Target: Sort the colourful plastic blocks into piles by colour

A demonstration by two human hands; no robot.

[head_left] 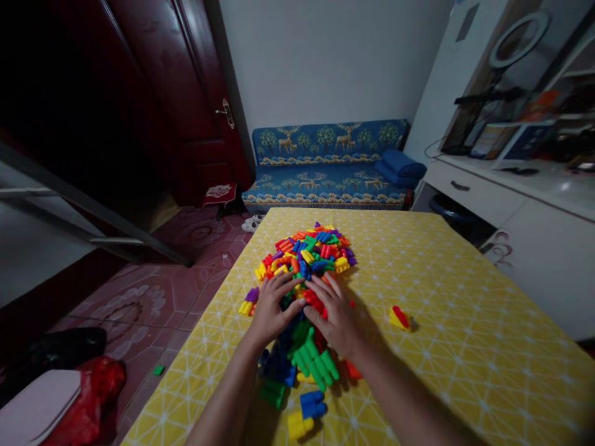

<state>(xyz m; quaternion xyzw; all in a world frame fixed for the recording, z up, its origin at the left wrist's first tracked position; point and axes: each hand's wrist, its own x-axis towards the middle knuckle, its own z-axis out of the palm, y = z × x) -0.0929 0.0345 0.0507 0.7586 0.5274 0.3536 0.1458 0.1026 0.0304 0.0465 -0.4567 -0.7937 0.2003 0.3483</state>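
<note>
Both hands rest over a heap of colourful plastic building blocks (320, 251) on the table. My left hand (274, 306) lies on the heap's left side, fingers spread and pointing forward. Opposite it, my right hand (335, 313) has its fingers stretched over red blocks (314, 301). The two thumbs nearly meet in the middle. Nearer to me, between the forearms, are joined green blocks (313, 359), a blue block (313, 404) and a yellow block (300, 426). A purple and yellow piece (249, 301) sits left of my left hand. What lies under the palms is hidden.
A yellow patterned cloth covers the table (465, 347). One yellow and red piece (400, 318) lies apart on the right. Beyond stands a blue sofa (320, 179); a white cabinet (525, 223) is at right. A green block (158, 370) lies on the floor at left.
</note>
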